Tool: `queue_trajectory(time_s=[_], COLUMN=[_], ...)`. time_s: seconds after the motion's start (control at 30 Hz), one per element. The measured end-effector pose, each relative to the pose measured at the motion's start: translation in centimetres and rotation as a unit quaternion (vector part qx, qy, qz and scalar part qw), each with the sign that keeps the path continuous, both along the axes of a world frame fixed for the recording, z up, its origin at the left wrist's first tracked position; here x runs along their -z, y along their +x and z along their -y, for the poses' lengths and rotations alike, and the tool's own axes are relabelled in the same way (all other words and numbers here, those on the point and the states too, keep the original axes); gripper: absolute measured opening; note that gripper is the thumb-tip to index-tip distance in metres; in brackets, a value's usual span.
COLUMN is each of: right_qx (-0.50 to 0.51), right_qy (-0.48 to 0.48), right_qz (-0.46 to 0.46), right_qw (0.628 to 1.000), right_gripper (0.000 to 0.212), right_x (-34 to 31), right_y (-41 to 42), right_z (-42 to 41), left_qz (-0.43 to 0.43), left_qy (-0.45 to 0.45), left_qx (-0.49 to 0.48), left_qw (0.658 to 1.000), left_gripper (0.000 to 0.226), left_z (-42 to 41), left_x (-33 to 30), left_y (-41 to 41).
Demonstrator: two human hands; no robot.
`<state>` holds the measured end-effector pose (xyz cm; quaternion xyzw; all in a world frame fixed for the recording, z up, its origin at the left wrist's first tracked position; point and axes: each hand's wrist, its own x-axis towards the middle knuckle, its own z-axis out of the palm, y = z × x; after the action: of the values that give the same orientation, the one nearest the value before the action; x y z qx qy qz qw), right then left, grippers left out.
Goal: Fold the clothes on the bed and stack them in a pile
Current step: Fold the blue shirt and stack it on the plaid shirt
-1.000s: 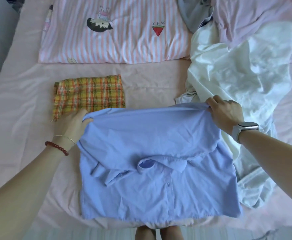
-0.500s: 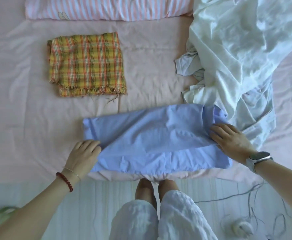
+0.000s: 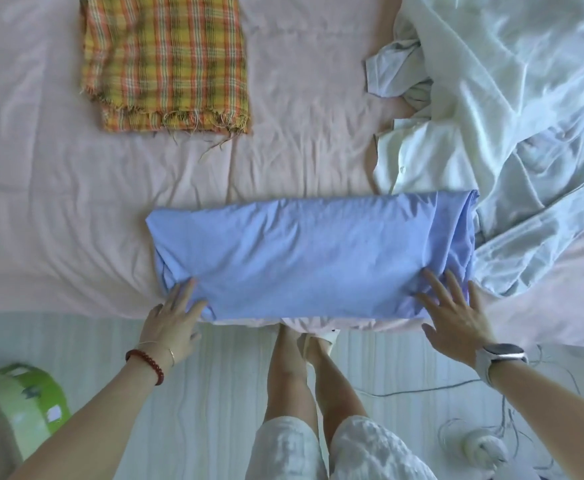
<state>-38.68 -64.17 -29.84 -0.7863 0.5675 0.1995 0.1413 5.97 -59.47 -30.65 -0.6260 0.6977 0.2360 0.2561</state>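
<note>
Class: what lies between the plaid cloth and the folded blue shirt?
Only bare, wrinkled pink bedsheet separates plaid cloth from blue shirt, per head view.

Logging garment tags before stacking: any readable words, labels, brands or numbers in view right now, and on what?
No text can be read.
Green container on the floor: dark and white marks, too blurred to read.
Watch on the right wrist: face shows nothing legible.
Blue shirt, plaid cloth, white garments: no visible label or print.

Left hand (image 3: 174, 318) flat, fingers straight; right hand (image 3: 457, 313) splayed.
</note>
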Motion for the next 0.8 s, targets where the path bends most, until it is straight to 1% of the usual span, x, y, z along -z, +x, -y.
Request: queue_trajectory(time_s=[0.03, 0.07, 0.1, 0.13, 0.2, 0.27, 0.37, 0.43, 0.5, 0.53, 0.6, 0.63, 0.7, 0.77, 0.8], right_qx=[0.041, 0.074, 0.098, 0.116, 0.123, 0.089, 0.045, 0.067, 0.097, 0.102, 0.121, 0.136, 0.160, 0.197, 0.228], right_qy=[0.018, -0.002, -0.035, -0.080, -0.163, -0.189, -0.145, -0.097, -0.068, -0.062, -0.065, -0.064, -0.060, -0.055, -0.048], right_qz=[-0.005, 0.006, 0.025, 0.046, 0.097, 0.128, 0.114, 0.094, 0.059, 0.038, 0.011, 0.010, 0.022, 0.008, 0.006], right_qw=[0.999, 0.997, 0.994, 0.989, 0.974, 0.970, 0.982, 0.989, 0.991, 0.992, 0.990, 0.989, 0.985, 0.979, 0.972], right_gripper=[0.047, 0.036, 0.025, 0.024, 0.033, 0.039, 0.051, 0.055, 0.058, 0.058, 0.059, 0.060, 0.060, 0.052, 0.052], right_x=[0.1, 0.2, 0.1, -0.2, -0.7, -0.6, 0.9, 2.2, 3.6, 4.2, 4.7, 4.6, 4.0, 3.5, 3.1], right_y=[0.5, 1.0, 1.7, 2.5, 4.7, 7.6, 11.0, 11.4, 9.9, 8.7, 6.2, 5.1, 3.2, 1.6, 1.1], right_z=[-0.3, -0.5, -0.5, -0.3, 0.6, 1.7, 4.5, 6.5, 8.0, 8.5, 9.5, 10.0, 10.6, 10.4, 10.1], left_qz=[0.004, -0.011, -0.032, -0.046, -0.070, -0.082, -0.065, -0.049, -0.038, -0.040, -0.064, -0.073, -0.076, -0.084, -0.087], left_qy=[0.019, 0.003, -0.033, -0.086, -0.191, -0.233, -0.237, -0.217, -0.192, -0.178, -0.140, -0.131, -0.144, -0.200, -0.222], left_qx=[-0.047, -0.102, -0.150, -0.171, -0.146, -0.121, -0.149, -0.167, -0.199, -0.231, -0.297, -0.314, -0.331, -0.339, -0.341], left_qw=[0.999, 0.995, 0.988, 0.980, 0.968, 0.961, 0.958, 0.960, 0.960, 0.956, 0.942, 0.938, 0.929, 0.916, 0.909], left_gripper=[0.047, 0.040, 0.035, 0.037, 0.047, 0.048, 0.056, 0.056, 0.058, 0.059, 0.058, 0.058, 0.056, 0.055, 0.055], left_z=[-0.2, -0.1, 0.0, 0.4, 1.5, 3.1, 6.0, 7.3, 8.3, 8.8, 9.8, 10.2, 10.9, 10.9, 10.6], left_x=[0.1, -0.1, -0.4, -0.6, -1.0, -0.8, 1.0, 2.8, 4.5, 5.0, 5.2, 4.9, 3.8, 2.7, 2.2], left_y=[-0.1, -0.5, -1.1, -1.6, -2.8, -4.0, -5.0, -4.2, -2.5, -1.6, -0.7, -0.8, -1.8, -3.7, -4.8])
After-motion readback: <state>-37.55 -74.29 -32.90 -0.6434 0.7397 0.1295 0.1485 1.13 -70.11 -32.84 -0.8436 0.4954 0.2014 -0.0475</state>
